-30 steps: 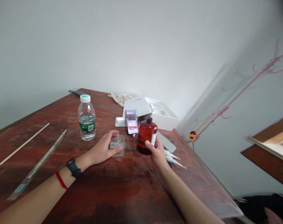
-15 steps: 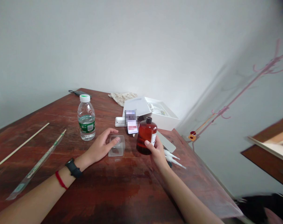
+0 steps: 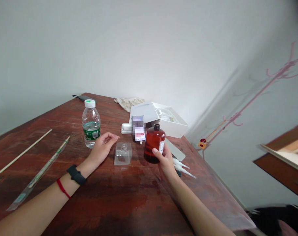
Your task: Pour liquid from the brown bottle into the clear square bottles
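My right hand [image 3: 165, 160] is wrapped around an upright brown glass bottle [image 3: 154, 143]. My left hand [image 3: 102, 148] is open, empty and well apart from it, between a water bottle [image 3: 91, 124] and a clear square jar [image 3: 123, 154]. Both stand on the worn reddish wooden table [image 3: 114, 203], with a white box [image 3: 168, 119] behind and a thin stick [image 3: 24, 150] off left. Pale walls [image 3: 149, 49] close the corner, where a pink coat rack [image 3: 259, 91] stands.
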Tool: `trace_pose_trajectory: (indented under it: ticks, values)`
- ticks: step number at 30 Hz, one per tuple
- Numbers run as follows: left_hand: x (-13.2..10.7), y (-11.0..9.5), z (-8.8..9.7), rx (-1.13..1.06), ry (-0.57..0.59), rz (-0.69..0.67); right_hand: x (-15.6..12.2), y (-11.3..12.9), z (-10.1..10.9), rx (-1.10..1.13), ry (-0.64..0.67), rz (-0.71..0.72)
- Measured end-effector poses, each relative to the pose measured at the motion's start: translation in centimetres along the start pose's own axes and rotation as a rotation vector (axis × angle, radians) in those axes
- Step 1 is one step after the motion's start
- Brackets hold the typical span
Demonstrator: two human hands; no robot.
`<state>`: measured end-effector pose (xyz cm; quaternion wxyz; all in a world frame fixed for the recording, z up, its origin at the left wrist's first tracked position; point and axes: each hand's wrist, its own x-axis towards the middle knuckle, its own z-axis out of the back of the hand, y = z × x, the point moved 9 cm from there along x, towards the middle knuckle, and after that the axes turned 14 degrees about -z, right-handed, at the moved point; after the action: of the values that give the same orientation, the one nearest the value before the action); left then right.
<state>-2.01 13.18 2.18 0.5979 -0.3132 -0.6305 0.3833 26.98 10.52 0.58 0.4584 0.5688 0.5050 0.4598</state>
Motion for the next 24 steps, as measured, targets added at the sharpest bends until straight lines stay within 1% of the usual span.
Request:
trace_pose_trajectory:
  ticks: [6,16,21,24]
  values:
    - [-0.14,-0.09,-0.17,-0.003,0.007,0.018,-0.08,0.26,-0.09,0.010,-0.006,-0.001]
    - [-0.35,-0.58,-0.67,0.003,0.085,0.001,-0.07,0.15,0.06,0.001,-0.025,-0.002]
    - [-0.20,-0.74,-0.65,-0.021,0.082,-0.031,-0.05,0.10,0.18,-0.017,-0.031,-0.006]
    - [-0.18,-0.67,-0.56,-0.041,0.060,-0.010,0.00,0.07,0.17,-0.012,-0.031,-0.009]
